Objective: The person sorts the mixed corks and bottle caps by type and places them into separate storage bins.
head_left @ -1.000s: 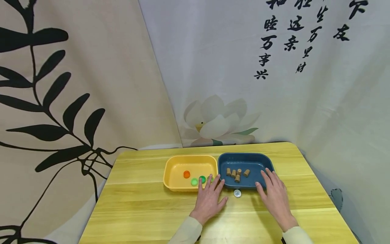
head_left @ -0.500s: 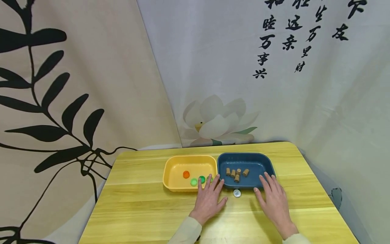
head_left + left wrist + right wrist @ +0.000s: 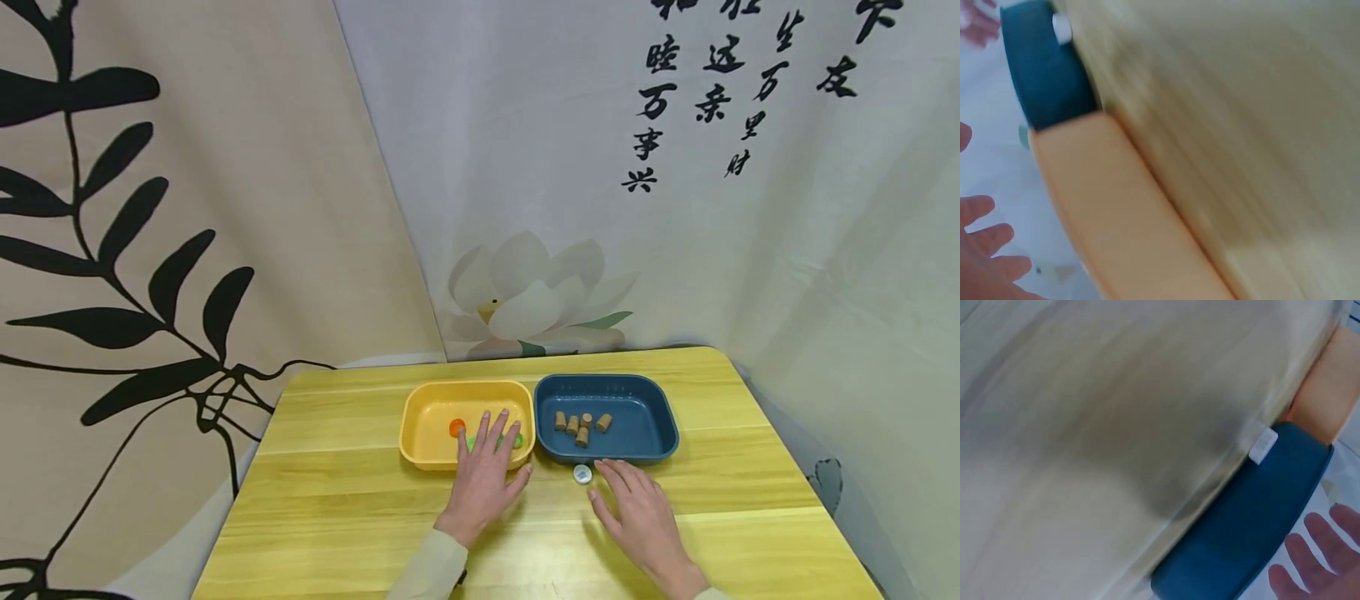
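Observation:
My left hand (image 3: pixel 483 479) hovers over the front of the yellow tray (image 3: pixel 420 461), fingers spread and holding nothing. Inside that tray are a round orange cap (image 3: pixel 457 427) and several green caps (image 3: pixel 517 441), partly hidden by my fingers. My right hand (image 3: pixel 637 517) is in front of the blue tray (image 3: pixel 656 452), its fingers extended just right of a white bottle cap (image 3: pixel 582 474). That cap sits on the table by the tray's front wall; contact with my fingers cannot be made out. Several corks (image 3: pixel 603 423) lie in the blue tray.
Both trays stand side by side toward the back of the wooden table (image 3: pixel 337 500). Behind the table hangs a cloth backdrop (image 3: pixel 540 167) with printed leaves, a flower and writing.
My right hand has moved left and toward me, from the blue tray's right front to beside the white bottle cap. The left hand has shifted left and slightly forward over the yellow tray.

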`<state>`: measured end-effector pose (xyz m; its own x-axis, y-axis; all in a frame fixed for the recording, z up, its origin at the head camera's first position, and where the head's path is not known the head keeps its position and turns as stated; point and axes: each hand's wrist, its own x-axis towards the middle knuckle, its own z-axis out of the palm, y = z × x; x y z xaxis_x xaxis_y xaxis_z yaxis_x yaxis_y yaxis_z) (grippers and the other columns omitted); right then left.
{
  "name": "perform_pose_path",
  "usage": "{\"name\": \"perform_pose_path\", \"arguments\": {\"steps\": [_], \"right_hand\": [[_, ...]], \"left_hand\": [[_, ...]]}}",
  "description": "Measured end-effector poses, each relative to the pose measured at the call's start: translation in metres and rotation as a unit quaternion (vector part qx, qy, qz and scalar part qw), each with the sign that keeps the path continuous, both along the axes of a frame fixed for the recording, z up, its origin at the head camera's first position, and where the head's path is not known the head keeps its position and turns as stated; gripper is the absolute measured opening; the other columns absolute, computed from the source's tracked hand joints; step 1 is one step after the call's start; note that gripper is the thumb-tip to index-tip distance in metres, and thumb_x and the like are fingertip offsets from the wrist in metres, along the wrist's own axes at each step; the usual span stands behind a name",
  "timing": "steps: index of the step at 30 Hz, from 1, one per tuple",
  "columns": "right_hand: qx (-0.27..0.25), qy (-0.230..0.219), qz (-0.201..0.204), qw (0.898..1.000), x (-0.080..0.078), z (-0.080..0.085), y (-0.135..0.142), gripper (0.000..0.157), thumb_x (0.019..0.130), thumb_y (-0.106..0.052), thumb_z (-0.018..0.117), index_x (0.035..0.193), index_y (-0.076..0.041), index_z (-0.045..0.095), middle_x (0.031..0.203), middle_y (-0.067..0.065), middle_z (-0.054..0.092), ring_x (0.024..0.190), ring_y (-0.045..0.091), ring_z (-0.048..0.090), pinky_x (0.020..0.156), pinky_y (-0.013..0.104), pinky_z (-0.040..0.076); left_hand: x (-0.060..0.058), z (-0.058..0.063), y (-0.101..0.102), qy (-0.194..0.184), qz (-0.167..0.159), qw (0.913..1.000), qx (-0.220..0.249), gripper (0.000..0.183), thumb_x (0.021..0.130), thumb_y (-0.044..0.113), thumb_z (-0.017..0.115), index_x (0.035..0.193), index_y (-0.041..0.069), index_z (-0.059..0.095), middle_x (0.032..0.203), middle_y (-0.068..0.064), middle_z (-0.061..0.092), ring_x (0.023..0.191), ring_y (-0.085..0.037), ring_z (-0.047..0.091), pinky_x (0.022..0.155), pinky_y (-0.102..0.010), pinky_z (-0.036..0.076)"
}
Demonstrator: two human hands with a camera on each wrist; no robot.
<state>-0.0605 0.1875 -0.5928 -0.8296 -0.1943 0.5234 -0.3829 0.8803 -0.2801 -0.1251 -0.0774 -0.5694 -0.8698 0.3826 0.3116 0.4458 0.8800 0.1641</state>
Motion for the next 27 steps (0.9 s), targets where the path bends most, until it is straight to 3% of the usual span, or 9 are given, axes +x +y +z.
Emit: {"name": "perform_pose_path", "arguments": {"steps": [9, 19, 27], "right_hand": [[0.036, -0.064, 0.011, 0.997, -0.005, -0.01, -0.015, 0.043, 0.093, -0.033, 0.077, 0.128, -0.008, 0.071, 0.125, 0.012, 0.069, 0.114, 0.036, 0.065, 0.091, 0.056, 0.055], [0.062, -0.127, 0.019, 0.99, -0.011, -0.018, -0.021, 0.05, 0.093, -0.035, 0.077, 0.133, -0.006, 0.068, 0.135, 0.015, 0.066, 0.122, 0.037, 0.063, 0.096, 0.058, 0.053], [0.079, -0.162, 0.023, 0.983, -0.01, -0.023, -0.024, 0.051, 0.093, -0.034, 0.076, 0.134, -0.006, 0.067, 0.141, 0.015, 0.062, 0.124, 0.038, 0.062, 0.095, 0.059, 0.053]], "left_hand": [[-0.009, 0.002, -0.063, 0.023, 0.048, 0.9963, 0.068, 0.069, 0.097, 0.047, 0.064, 0.153, 0.009, 0.049, 0.164, -0.015, 0.038, 0.152, -0.042, 0.03, 0.114, -0.075, 0.021], [-0.019, -0.006, -0.11, -0.053, 0.136, 0.9844, 0.098, 0.084, 0.101, 0.055, 0.056, 0.162, 0.003, 0.03, 0.169, -0.022, 0.021, 0.154, -0.046, 0.018, 0.114, -0.079, 0.014], [-0.021, -0.019, -0.126, -0.117, 0.183, 0.9695, 0.113, 0.096, 0.102, 0.065, 0.047, 0.163, -0.004, 0.02, 0.17, -0.026, 0.01, 0.155, -0.048, 0.012, 0.112, -0.081, 0.015]]}}
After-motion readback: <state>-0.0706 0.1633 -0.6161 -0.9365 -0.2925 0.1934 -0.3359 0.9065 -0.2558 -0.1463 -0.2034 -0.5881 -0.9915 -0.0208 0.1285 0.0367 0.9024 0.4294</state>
